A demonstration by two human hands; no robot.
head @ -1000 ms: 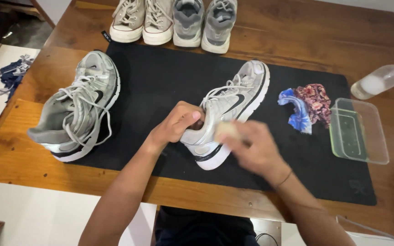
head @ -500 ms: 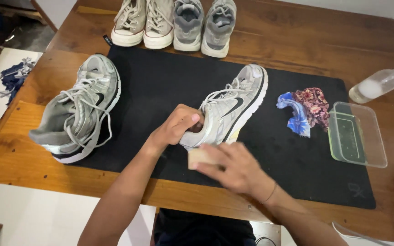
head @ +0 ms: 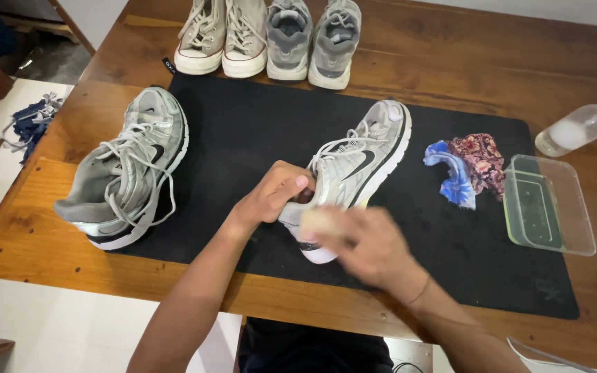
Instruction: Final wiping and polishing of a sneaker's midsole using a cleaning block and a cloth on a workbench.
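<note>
A silver-grey running shoe (head: 357, 162) lies on a black mat (head: 257, 131) at the middle of a wooden table (head: 464, 62), its heel toward the person and its toe pointing far and right. The left hand (head: 274, 197) is closed on the heel collar, fingers curled over the rim and thumb on the outside, pinning the shoe against the mat. The right hand (head: 367, 245) sits just right of and nearer than the heel, blurred; it is closed around a small pale pad or sponge (head: 318, 222) pressed against the shoe's heel end. What the pad is made of cannot be determined through the blur.

The matching shoe (head: 122, 173) lies at the left edge of the mat, laces loose, partly overhanging onto bare wood, well apart from both hands. At the far edge of the table stand two pairs in a row: cream high-top canvas shoes (head: 222, 34) on the left, grey trainers (head: 312, 38) beside them.

To the right of the held shoe, a crumpled blue and dark red patterned cloth (head: 468, 166) rests on the mat. Just beside it on the right is a clear rectangular plastic container (head: 547, 207), holding a shallow layer of liquid. Farther right, a clear bottle (head: 578, 128) lies on its side on the wood.
</note>
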